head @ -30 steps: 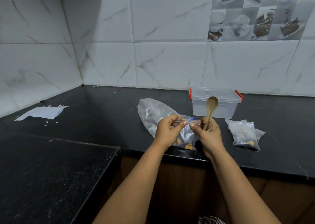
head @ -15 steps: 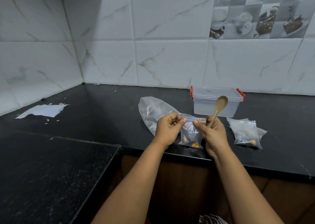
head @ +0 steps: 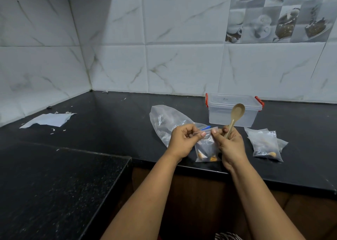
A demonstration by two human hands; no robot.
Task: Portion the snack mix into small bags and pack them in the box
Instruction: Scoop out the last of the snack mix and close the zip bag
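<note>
At the centre of the frame our left hand and right hand pinch the top of a small bag of snack mix above the counter edge. The right also grips a wooden spoon, with the lidded box just behind.

Both forearms stretched forward, close together. Left hand pinching with thumb and forefinger; right hand pinching too, other fingers curled.
</note>
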